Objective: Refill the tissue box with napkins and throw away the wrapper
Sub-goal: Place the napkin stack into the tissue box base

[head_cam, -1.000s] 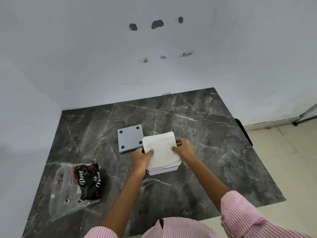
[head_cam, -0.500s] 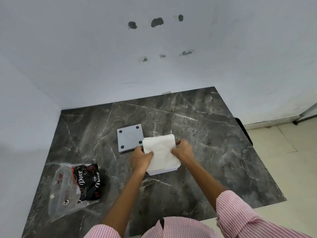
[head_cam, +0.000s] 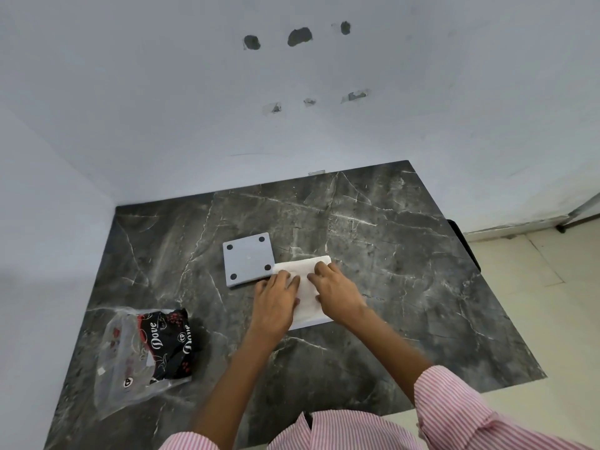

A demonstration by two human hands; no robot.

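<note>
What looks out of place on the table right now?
The grey base plate lies feet-up beside the napkins, not yet refitted. The empty wrapper sits crumpled near the table's left edge. Nothing spilled or damaged.

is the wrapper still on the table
Yes, the wrapper lies on the dark table near its left front corner, apart from both hands pressing the napkins.

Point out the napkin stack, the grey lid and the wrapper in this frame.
napkin stack [head_cam: 306, 289]: head view, bare white top between the two hands.
grey lid [head_cam: 249, 258]: head view, centre of the flat face with four black dots.
wrapper [head_cam: 168, 342]: head view, black printed part.
</note>
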